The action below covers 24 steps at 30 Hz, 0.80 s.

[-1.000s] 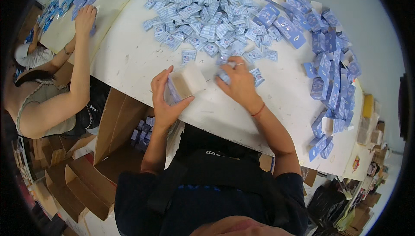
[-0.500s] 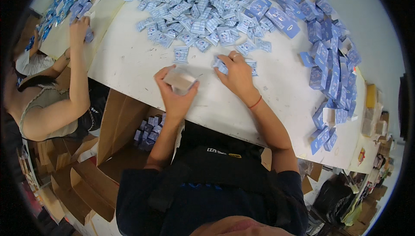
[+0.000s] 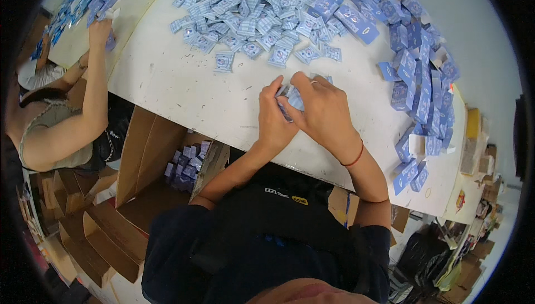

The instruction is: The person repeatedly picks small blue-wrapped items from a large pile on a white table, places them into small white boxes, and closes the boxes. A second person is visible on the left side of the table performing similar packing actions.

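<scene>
Over the white table my left hand (image 3: pixel 274 125) is closed round a small box (image 3: pixel 283 109), mostly covered by fingers. Against it, my right hand (image 3: pixel 327 113) pinches a light-blue sachet (image 3: pixel 295 101) at the box's top; how far the sachet is inside cannot be made out. Another sachet (image 3: pixel 326 78) lies partly hidden just beyond my right fingers. A single sachet (image 3: pixel 224 61) rests a little apart, in front of a big heap of the same checked sachets (image 3: pixel 251 17).
Blue-violet cartons (image 3: pixel 423 86) line the table's right side. Below the table at left, an open cardboard box (image 3: pixel 147 153) holds several small boxes (image 3: pixel 186 164). A co-worker's arm (image 3: pixel 95 92) reaches over the adjoining table at left. A black bag (image 3: pixel 426 259) stands at lower right.
My left hand has moved right with the box and turned it, meeting my right hand. The right hand has lifted a sachet from the table to the box.
</scene>
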Available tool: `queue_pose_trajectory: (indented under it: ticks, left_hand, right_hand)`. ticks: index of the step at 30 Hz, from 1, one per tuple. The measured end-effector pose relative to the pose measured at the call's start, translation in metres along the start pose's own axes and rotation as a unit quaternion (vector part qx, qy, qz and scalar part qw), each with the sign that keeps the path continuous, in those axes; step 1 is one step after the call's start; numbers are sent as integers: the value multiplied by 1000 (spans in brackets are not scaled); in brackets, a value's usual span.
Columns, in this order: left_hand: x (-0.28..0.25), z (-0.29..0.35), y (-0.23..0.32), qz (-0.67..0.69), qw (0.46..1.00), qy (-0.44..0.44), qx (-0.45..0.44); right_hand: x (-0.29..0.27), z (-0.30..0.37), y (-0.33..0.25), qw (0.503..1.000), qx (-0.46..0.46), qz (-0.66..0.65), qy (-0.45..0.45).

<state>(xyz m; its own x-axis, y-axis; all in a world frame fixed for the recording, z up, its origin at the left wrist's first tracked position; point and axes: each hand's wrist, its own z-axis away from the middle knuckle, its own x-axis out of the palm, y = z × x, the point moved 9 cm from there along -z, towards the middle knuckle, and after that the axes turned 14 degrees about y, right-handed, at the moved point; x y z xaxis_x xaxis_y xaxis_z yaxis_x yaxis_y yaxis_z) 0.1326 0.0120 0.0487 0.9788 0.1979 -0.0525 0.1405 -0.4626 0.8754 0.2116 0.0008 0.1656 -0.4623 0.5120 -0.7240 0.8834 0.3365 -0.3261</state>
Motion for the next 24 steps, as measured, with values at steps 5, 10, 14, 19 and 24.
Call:
queue_pose_trajectory:
  ticks: [5,10,14,19,24]
  left_hand:
    - [0,12,-1,62,998,26,9]
    - [-2,11,4,223,973,-35,-55]
    - [7,16,-6,256,949,-80,-166]
    - [14,7,3,177,976,-45,-120]
    - [15,-3,-6,152,966,-101,-185]
  right_hand:
    - [15,2,2,996,-81,16,41]
    - [20,6,17,997,-3,-52,61]
    - [20,4,23,987,41,-143,58]
    - [8,20,38,907,178,-332,191]
    - [1,50,41,798,223,-444,342]
